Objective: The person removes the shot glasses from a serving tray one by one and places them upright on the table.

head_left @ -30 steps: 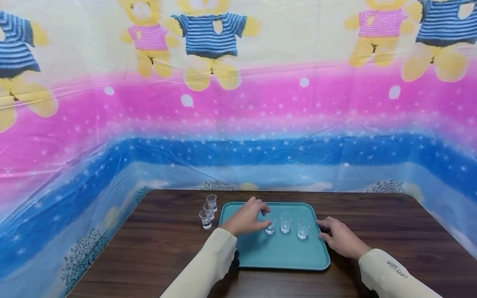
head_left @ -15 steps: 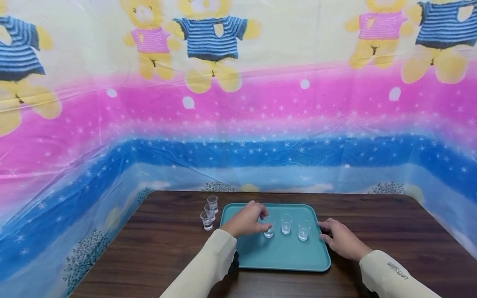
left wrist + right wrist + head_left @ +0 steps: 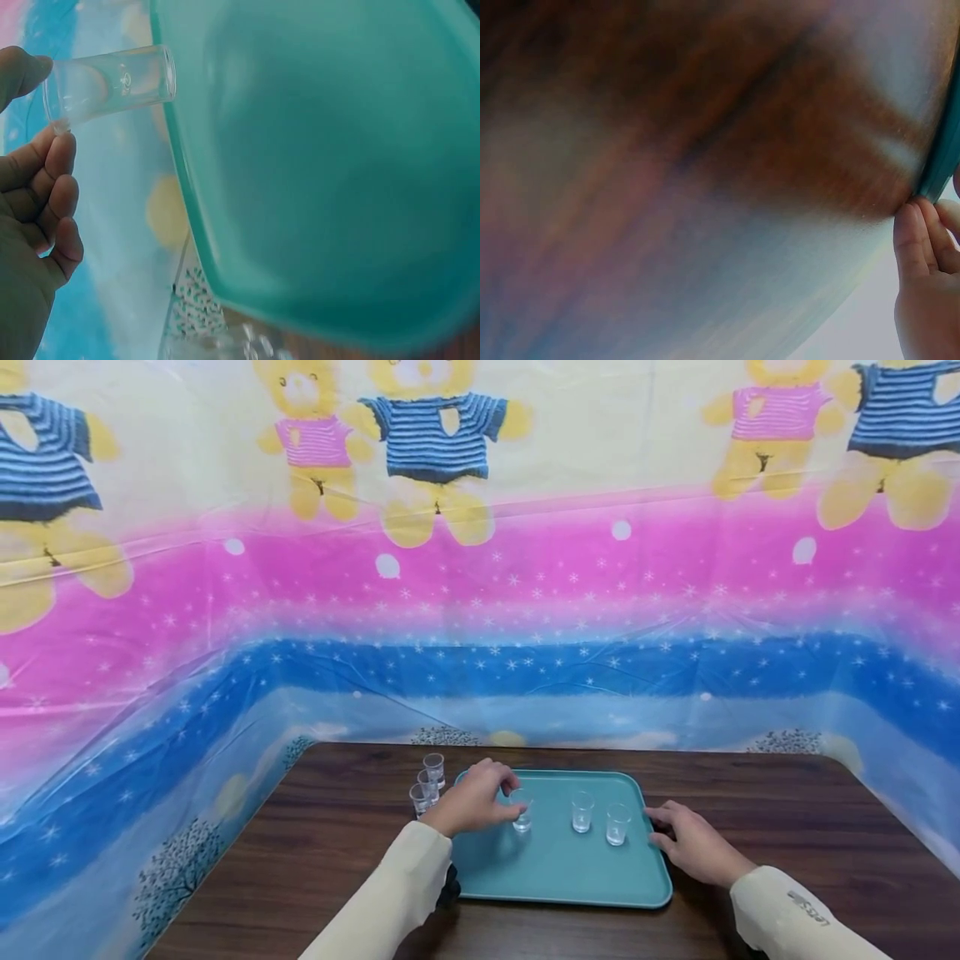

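The left hand [image 3: 478, 799] has a small glass [image 3: 521, 822] pinched near its mouth, thumb against 1 side of the rim and fingertips against the other — a hold that leaves the lower part bare and probably helps keep it upright over the tray [image 3: 558, 870]. Whether the base touches the tray or hangs just above it is hard to tell from here. The right hand [image 3: 699, 842] lies at the tray's right edge, its fingers fairly straight and their tips touching the outside of the rim, likely to steady it. 2 more glasses [image 3: 582, 812] stand upright on the tray, to the right of the held glass and well apart from it, which gives the left hand room. 3 others [image 3: 434, 768] stand close together in a line on the table [image 3: 292, 877] — just outside the tray's left edge, partly behind the left hand.
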A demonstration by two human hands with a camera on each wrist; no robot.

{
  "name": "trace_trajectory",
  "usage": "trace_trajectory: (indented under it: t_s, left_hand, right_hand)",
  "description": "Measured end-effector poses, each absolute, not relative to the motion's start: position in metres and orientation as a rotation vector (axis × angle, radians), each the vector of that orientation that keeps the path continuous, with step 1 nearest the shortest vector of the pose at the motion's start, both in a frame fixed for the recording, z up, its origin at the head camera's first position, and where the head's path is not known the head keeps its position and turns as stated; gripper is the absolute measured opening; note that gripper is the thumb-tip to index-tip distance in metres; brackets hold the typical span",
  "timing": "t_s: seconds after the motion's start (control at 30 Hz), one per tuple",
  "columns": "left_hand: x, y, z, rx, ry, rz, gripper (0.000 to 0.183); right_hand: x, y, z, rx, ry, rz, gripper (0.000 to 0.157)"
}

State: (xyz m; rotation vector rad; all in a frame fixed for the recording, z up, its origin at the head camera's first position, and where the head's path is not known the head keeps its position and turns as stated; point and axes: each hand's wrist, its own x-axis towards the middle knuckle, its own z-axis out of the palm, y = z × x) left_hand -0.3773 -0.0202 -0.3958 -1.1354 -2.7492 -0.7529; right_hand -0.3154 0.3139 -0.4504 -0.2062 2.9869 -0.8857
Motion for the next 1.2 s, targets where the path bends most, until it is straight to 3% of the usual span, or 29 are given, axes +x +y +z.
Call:
trace_trajectory:
  t_s: [0.7, 1.2]
  left_hand:
    - [-0.365, -0.118, -0.384, -0.849, -2.707, -0.829, 0.023]
    - [-0.367, -0.148, -0.402, -0.705, -2.795, -0.760, 0.021]
  right_hand:
    - [-0.311, 0.315, -0.450, -0.239, 2.989, -0.862, 0.044]
    - [-0.313, 0.315, -0.451, -0.262, 2.995, -0.878, 0.043]
